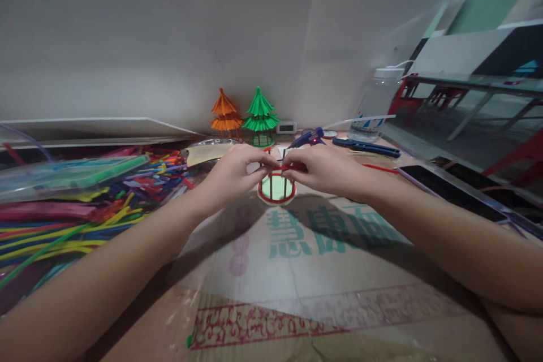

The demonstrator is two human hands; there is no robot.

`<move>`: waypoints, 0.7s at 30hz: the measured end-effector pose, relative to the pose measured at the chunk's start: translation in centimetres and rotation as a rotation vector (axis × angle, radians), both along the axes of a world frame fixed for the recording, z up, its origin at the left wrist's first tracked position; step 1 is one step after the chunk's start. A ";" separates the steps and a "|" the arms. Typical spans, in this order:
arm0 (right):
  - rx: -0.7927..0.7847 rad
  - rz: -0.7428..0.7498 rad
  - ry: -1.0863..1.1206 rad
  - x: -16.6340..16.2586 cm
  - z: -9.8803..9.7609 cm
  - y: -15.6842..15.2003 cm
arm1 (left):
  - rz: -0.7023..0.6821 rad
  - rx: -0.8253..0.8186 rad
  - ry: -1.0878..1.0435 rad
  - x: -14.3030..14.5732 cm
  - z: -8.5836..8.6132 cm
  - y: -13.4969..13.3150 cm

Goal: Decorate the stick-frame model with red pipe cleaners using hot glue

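Observation:
In front of me on the table stands a small round pavilion base (276,195) with a pale green floor, a red rim and several upright brown posts. My left hand (244,167) reaches in from the left, its thumb and fingers pinched together at the tops of the posts. From the right, my right hand (316,167) meets it there, also with the fingertips pressed together. A thin dark piece shows between the two sets of fingertips; which hand grips what is hidden. Behind them are an orange model pavilion (224,113) and a green one (259,116).
Colourful pipe cleaners (63,232) and a clear plastic box (72,178) lie at left. Behind my right hand are a blue glue gun (309,138), a dark-handled tool (367,147) and a water bottle (375,104). A phone (452,192) lies at right.

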State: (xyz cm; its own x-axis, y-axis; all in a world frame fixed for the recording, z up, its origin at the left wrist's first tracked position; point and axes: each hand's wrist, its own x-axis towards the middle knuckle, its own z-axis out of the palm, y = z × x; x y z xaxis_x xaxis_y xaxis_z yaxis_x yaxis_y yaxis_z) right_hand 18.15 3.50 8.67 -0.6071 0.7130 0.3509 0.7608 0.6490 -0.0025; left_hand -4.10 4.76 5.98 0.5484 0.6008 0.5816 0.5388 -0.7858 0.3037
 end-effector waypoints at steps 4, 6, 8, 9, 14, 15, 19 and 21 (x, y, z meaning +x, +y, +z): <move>0.021 -0.010 -0.011 0.0 0.0 0.0 | 0.014 0.208 0.105 0.0 -0.5 0.2; 0.008 -0.014 -0.017 0.0 0.0 0.1 | 0.014 0.298 0.149 0.1 -0.7 0.1; -0.009 -0.015 -0.017 0.0 0.1 0.1 | 0.011 0.352 0.178 0.1 -0.7 0.1; -0.018 -0.015 -0.019 0.0 0.2 0.1 | 0.009 0.372 0.189 0.1 -0.7 0.1; -0.120 0.051 0.007 0.3 0.9 0.0 | -0.003 0.439 0.239 -0.1 -0.7 0.2; -0.149 0.068 0.041 0.4 1.0 0.0 | -0.002 0.448 0.242 -0.1 -0.7 0.2; -0.194 0.098 0.132 0.7 1.3 0.1 | 0.004 0.485 0.236 -0.1 -0.8 0.2; -0.185 0.098 0.121 0.6 1.2 0.2 | -0.008 0.507 0.227 -0.1 -0.8 0.3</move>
State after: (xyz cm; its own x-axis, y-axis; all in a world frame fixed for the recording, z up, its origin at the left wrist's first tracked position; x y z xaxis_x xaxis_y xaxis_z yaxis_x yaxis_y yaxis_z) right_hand 18.79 3.66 9.85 -0.6381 0.7114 0.2945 0.6809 0.7000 -0.2155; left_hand -4.15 5.05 5.14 0.6974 0.2718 0.6632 0.5398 -0.8079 -0.2366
